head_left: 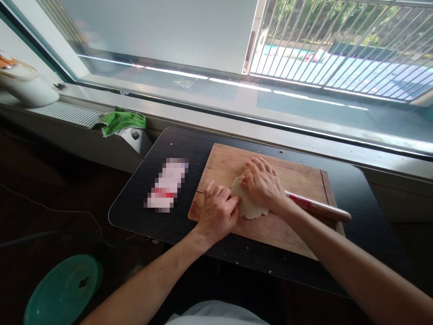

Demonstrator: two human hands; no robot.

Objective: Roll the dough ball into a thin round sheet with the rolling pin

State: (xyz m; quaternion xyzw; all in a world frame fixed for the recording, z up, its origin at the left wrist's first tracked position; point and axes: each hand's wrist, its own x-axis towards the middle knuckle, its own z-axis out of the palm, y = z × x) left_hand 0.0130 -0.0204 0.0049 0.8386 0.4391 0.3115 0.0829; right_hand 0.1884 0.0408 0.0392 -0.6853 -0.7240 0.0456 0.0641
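A flat, pale sheet of dough (252,205) with a ragged edge lies on the wooden cutting board (287,234). My left hand (219,208) is at the dough's left edge, fingers curled and the thumb against it, so it looks closed on that edge. Over the upper right of the dough rests my right hand (265,180), its fingers stretched out and lying flat. A rolling pin (321,209) with a red marking lies on the board to the right, its left end hidden behind my right hand and wrist.
The board stands on a black table (135,207). Left of it lies a blurred pink-white item (167,183). A green cloth (123,121) hangs on the radiator (67,112) by the window. A teal basin (64,289) is at lower left. White crumbs dot the table's front edge.
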